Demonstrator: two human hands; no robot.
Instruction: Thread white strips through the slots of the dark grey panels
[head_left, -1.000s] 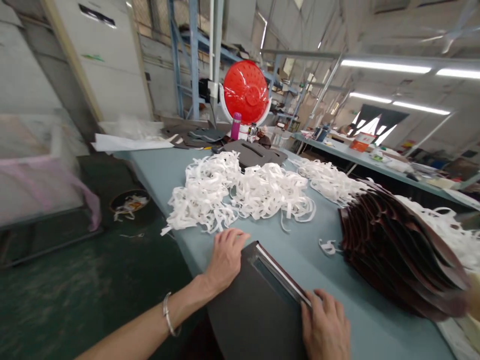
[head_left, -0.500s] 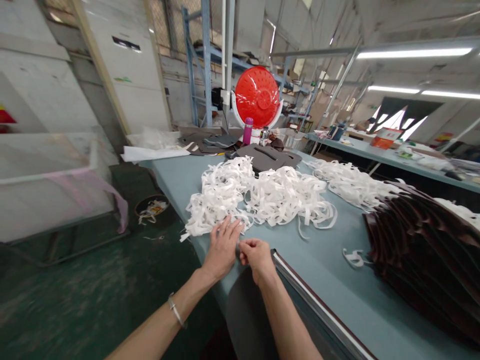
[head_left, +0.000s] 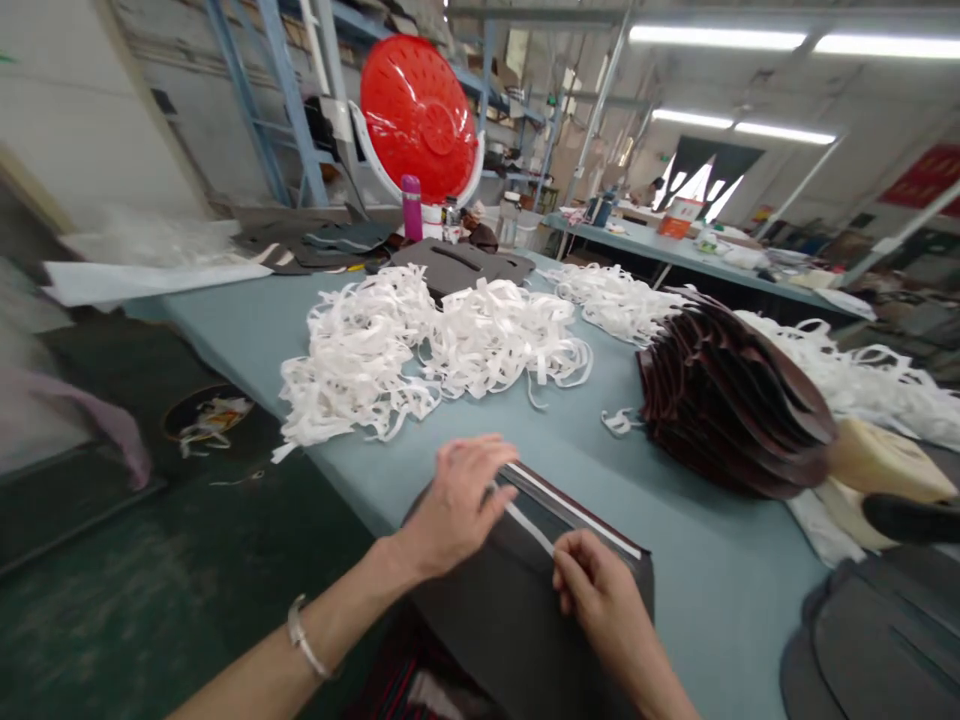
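A dark grey flat piece (head_left: 517, 610) lies at the table's near edge, with a white strip along its far right border. Across it, a second narrow white strip (head_left: 531, 526) runs slantwise between my hands. My right hand (head_left: 600, 585) is closed, thumb and finger pinching the lower end of this strip. At the strip's upper end is my left hand (head_left: 466, 500), its fingers stretched out and the thumb apart; whether it touches the strip is unclear. Beyond my hands lies a heap of loose white strips (head_left: 360, 350).
A fanned stack of dark brown pieces (head_left: 731, 400) stands to the right, by a yellowish block (head_left: 889, 465) and grey cut pieces (head_left: 877, 635). A purple bottle (head_left: 412, 208) and red round fan (head_left: 420, 120) are at the back. A scrap basket (head_left: 206, 415) sits on the floor.
My hands have drawn back from the white heap to over the dark piece and moved apart. A white strip now stretches from my right hand. The view has turned right.
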